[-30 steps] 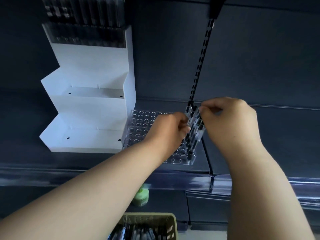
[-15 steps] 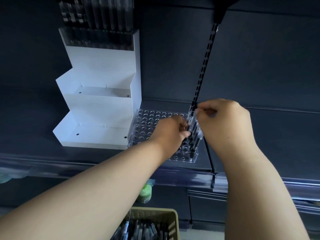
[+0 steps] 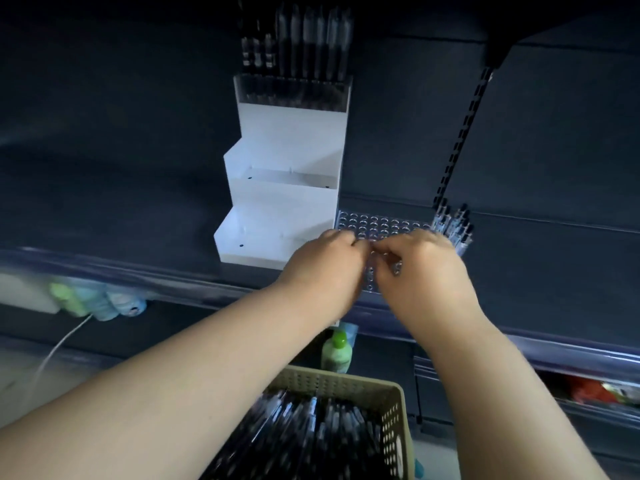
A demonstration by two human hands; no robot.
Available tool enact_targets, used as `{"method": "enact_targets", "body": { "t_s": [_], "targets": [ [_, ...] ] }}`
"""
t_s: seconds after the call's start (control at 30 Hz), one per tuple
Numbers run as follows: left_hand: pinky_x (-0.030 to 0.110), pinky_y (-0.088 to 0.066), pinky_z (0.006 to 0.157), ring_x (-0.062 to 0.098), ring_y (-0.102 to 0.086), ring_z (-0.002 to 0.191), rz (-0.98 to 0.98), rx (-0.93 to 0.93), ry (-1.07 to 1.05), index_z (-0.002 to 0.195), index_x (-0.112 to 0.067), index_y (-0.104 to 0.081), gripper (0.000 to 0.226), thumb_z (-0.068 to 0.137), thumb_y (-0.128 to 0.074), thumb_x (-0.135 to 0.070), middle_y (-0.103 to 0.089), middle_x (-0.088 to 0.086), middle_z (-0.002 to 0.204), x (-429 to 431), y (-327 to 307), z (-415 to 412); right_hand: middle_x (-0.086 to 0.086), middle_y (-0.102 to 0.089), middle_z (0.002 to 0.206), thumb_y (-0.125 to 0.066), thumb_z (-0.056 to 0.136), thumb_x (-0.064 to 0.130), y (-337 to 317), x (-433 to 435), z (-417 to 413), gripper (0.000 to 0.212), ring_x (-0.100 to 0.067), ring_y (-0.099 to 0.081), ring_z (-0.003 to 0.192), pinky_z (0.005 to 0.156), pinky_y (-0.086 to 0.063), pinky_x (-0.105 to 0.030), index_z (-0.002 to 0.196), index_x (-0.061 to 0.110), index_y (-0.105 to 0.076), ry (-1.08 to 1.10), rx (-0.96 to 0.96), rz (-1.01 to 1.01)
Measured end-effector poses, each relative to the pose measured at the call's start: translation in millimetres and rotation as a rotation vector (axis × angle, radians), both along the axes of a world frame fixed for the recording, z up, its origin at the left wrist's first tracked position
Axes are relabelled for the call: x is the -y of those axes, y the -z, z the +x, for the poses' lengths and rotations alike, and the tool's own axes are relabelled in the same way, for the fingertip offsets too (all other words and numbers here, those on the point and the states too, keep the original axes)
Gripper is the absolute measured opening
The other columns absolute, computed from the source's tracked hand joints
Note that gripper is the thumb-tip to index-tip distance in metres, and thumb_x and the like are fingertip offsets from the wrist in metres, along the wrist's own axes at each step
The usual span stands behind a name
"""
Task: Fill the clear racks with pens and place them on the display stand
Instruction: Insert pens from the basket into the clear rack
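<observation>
Clear rack [image 3: 381,225]: lies flat on the dark shelf [image 3: 540,261], just right of the white display stand [image 3: 287,161]; most of its holes show empty.
Pens in rack [image 3: 453,226]: a small cluster at the rack's right end, standing upright with long axes vertical.
Left hand [image 3: 325,268]: over the rack's front left part, fingers curled; what it grips, if anything, cannot be told.
Right hand [image 3: 422,271]: over the rack's front, just left of the cluster, fingers curled and meeting the left hand; its hold is unclear too.
Stand top tier: a filled rack [image 3: 294,90] of upright dark pens [image 3: 304,43]; the two lower steps are bare.
Basket [image 3: 398,427]: below the arms, packed with loose pens [image 3: 311,438].
</observation>
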State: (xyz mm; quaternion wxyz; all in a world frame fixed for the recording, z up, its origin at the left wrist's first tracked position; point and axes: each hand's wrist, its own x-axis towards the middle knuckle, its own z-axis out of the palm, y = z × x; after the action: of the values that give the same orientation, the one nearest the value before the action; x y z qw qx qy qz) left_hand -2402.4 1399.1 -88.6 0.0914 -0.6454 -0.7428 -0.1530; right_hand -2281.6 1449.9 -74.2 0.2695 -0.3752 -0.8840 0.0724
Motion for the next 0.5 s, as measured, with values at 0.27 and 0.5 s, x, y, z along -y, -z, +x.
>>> {"method": "enact_targets", "body": {
  "t_s": [0.27, 0.5],
  "targets": [
    [0.037, -0.046, 0.088, 0.022, -0.047, 0.113, -0.149, 0.024, -0.08, 0.123, -0.016, -0.051, 0.033, 0.091, -0.049, -0.019, -0.054, 0.002, 0.119, 92.5, 37.2, -24.3, -0.001, -0.064, 0.101, -0.056, 0.089, 0.028, 50.9, 56.1, 11.0, 0.023, -0.021, -0.051, 0.101, 0.084, -0.043, -0.027, 0.108, 0.024, -0.068, -0.058, 0.189, -0.209],
    [0.036, -0.048, 0.087, 0.021, -0.05, 0.109, -0.398, 0.329, -0.282, 0.12, -0.023, -0.055, 0.029, 0.092, -0.048, -0.025, -0.052, -0.001, 0.118, 147.3, 83.1, -40.3, -0.002, -0.057, 0.097, -0.055, 0.087, 0.025, 101.0, 96.5, 23.8, 0.02, -0.023, -0.057, 0.096, 0.073, -0.047, -0.027, 0.102, 0.022, -0.068, 0.071, 0.396, -0.489]
  ]
}}
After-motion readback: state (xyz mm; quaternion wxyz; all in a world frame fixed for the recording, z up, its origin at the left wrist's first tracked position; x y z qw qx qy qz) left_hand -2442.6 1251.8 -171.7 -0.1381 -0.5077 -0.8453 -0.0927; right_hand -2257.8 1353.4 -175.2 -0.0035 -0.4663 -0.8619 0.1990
